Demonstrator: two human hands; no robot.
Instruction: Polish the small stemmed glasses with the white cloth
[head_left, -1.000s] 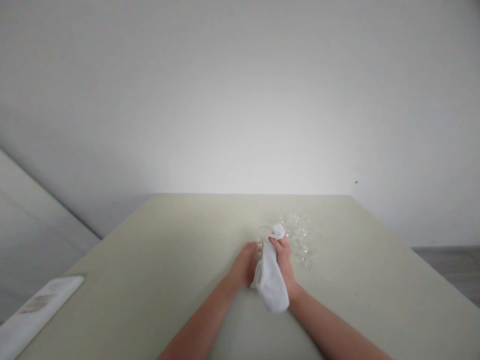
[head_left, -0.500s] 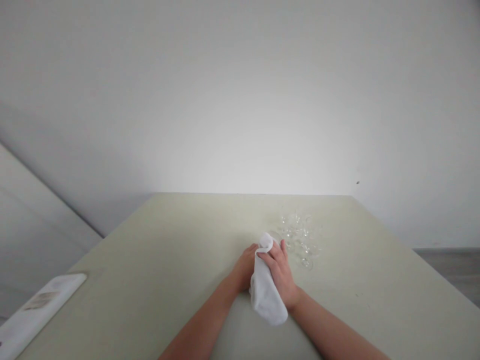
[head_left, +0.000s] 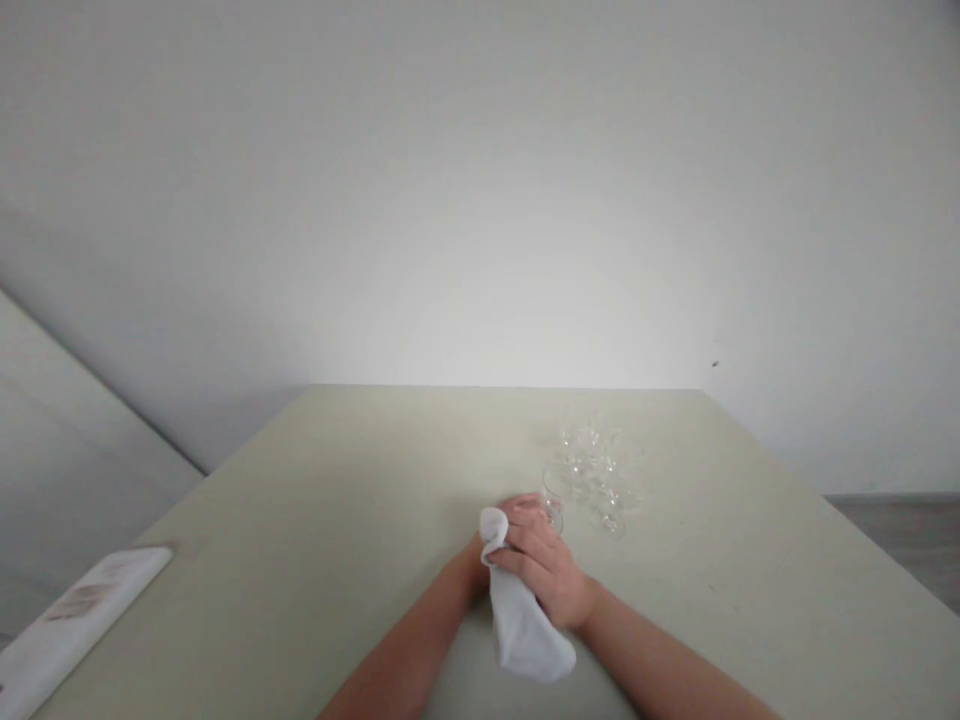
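Observation:
A white cloth (head_left: 529, 632) hangs in folds toward me from my right hand (head_left: 551, 575), whose fingers are closed over it. Underneath and behind lies my left hand (head_left: 520, 503), curled and mostly covered by the right hand and the cloth. At its fingertips shows a clear stemmed glass (head_left: 553, 512), which it appears to grip; part of this glass is hidden by the fingers. Close by on the right, several clear stemmed glasses (head_left: 600, 475) form a tight cluster on the table. Their thin outlines overlap, so single ones are hard to separate.
The pale green table (head_left: 360, 450) reaches back to a plain grey-white wall (head_left: 480, 200). A white flat-sided object with a printed label (head_left: 86, 600) lies along the left edge. Wooden flooring (head_left: 892, 540) shows beyond the right edge.
My right hand and the cloth have shifted down and left, closer to me. The left fingers now reach further right, and more of the glass beside them shows. The cluster has stayed put.

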